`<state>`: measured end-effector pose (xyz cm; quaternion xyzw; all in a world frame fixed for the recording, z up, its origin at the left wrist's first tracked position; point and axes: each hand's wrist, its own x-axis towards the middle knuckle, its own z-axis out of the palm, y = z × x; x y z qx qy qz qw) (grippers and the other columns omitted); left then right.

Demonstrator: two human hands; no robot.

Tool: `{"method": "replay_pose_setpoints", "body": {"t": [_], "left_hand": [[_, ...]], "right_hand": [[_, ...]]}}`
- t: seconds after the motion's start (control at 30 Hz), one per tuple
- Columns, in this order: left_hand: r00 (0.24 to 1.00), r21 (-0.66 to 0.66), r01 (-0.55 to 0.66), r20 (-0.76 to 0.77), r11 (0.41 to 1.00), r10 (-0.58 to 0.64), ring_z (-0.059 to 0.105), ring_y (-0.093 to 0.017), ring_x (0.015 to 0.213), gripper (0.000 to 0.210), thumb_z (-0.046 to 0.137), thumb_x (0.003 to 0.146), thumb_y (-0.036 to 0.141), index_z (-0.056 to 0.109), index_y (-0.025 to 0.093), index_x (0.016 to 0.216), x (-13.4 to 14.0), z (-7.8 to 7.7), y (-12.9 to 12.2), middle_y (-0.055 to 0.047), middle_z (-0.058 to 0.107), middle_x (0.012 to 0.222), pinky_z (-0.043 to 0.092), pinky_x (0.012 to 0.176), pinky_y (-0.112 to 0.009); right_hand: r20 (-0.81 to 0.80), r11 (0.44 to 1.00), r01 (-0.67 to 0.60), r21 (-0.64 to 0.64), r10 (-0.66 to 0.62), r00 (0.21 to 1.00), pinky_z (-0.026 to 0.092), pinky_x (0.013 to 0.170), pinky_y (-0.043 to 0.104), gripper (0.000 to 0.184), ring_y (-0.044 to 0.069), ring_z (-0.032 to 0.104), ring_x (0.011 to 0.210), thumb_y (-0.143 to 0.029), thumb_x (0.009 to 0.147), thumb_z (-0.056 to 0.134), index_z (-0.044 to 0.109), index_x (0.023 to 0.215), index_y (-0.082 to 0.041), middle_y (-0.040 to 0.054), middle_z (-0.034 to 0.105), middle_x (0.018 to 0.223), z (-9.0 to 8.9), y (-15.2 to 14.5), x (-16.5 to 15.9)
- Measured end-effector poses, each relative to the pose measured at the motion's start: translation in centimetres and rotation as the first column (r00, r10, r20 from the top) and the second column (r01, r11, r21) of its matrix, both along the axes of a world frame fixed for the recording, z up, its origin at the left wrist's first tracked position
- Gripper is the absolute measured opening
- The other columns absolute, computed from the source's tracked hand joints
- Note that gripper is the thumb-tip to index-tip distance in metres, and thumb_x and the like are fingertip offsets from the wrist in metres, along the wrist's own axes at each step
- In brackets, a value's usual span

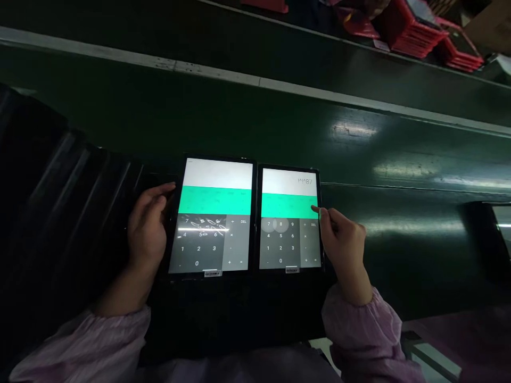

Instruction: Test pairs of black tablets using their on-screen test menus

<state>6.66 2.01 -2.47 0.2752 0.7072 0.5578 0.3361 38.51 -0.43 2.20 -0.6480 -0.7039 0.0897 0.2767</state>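
Note:
Two tablets lie side by side, both lit with a calculator of white, green and grey bands. My left hand is beside the left edge of the left tablet, its fingers apart and holding nothing; whether it touches the edge I cannot tell. At the right tablet, which reads "!^!^87" at the top, my right hand points with the index finger over the green band near the right edge. Its other fingers are curled with nothing visible in them. A small barcode label sits below the left screen.
Black ridged material stands along the left side. Behind the dark green bench runs a raised ledge with stacked red-framed items at the far right. Another dark device is partly visible at the right edge.

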Motion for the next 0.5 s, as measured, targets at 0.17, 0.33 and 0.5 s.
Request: {"method": "replay_pose_setpoints", "body": {"t": [0.17,0.33,0.5], "left_hand": [[0.998,-0.003,0.021,-0.058,1.0,-0.021,0.069,-0.025,0.106,0.021,0.063,0.076,0.03,0.076,0.023,0.091,0.0,0.2,-0.2,-0.004,0.079,0.103,0.055,0.076,-0.031],[0.998,0.02,0.058,0.006,0.998,-0.058,0.069,-0.025,0.103,0.021,0.065,0.08,0.028,0.076,0.022,0.096,-0.4,-0.3,-0.1,-0.004,0.078,0.103,0.058,0.088,-0.036],[0.972,0.144,0.188,0.116,0.972,-0.205,0.063,-0.03,0.134,0.032,0.067,0.086,0.034,0.073,0.022,0.115,-1.2,-1.8,0.8,-0.007,0.076,0.128,0.039,0.128,-0.05]], "right_hand": [[-0.015,0.997,-0.064,-0.045,0.064,0.998,0.023,0.044,0.023,0.05,0.006,0.029,0.039,-0.04,0.109,0.047,0.075,0.074,-0.017,-0.0029,0.054,0.048,-0.1,0.0,-0.6],[-0.015,1.0,0.024,-0.001,-0.024,1.0,0.023,0.042,0.023,0.052,0.006,0.034,0.039,-0.035,0.106,0.048,0.057,0.057,-0.019,0.0023,0.065,0.054,-0.1,0.1,0.0],[-0.005,0.998,-0.059,0.004,0.059,0.998,0.023,0.043,0.023,0.051,0.006,0.029,0.039,-0.04,0.106,0.049,0.067,0.064,-0.018,-0.0004,0.059,0.047,0.4,0.6,-0.6]]}}
